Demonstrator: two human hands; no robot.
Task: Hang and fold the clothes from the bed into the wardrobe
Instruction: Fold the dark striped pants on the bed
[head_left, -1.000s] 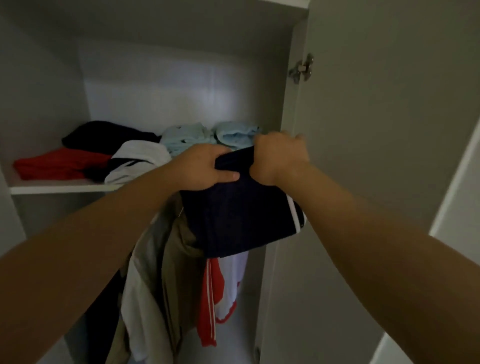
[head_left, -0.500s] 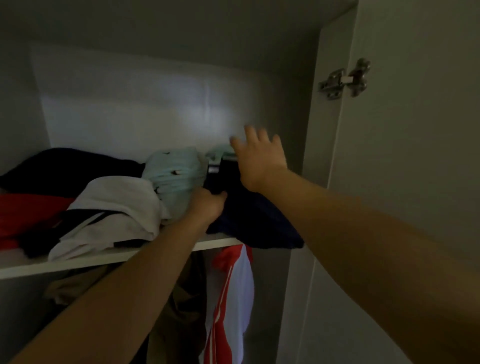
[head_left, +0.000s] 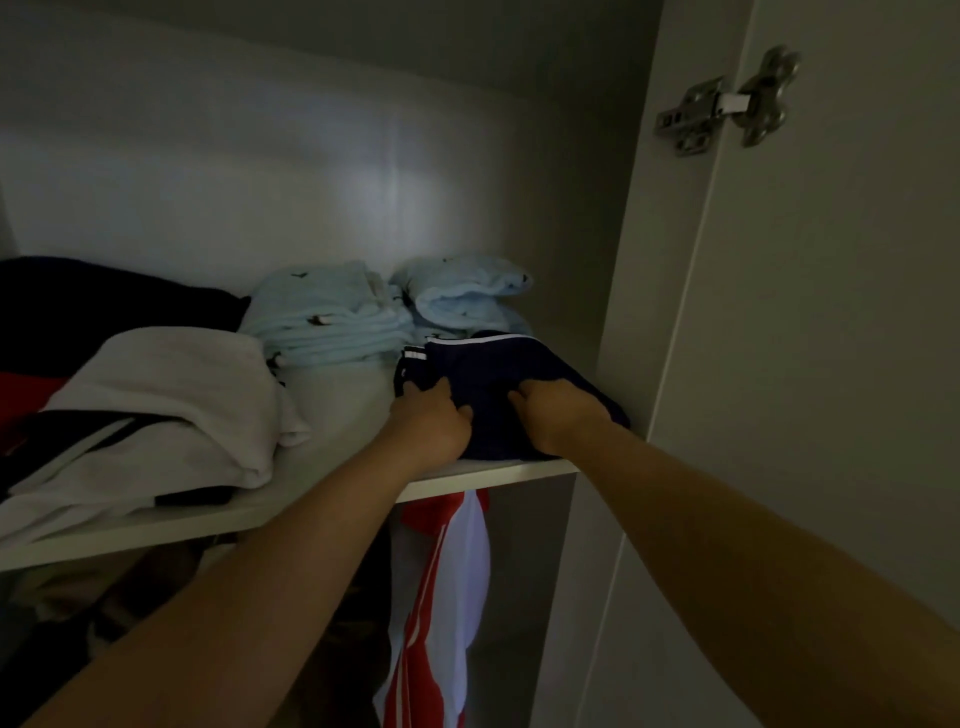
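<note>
Head view, stacking step: had navy shorts (head_left: 498, 371) parked on the shelf's (head_left: 311, 506) right end, gripped by left hand (head_left: 430, 422) and right hand (head_left: 562, 415), fingers curled into cloth. Probably needed letting go next, then grabbing another piece.

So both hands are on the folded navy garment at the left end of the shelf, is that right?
Not quite: the head view shows the navy garment at the shelf's right end, left hand and right hand both on it.
</note>
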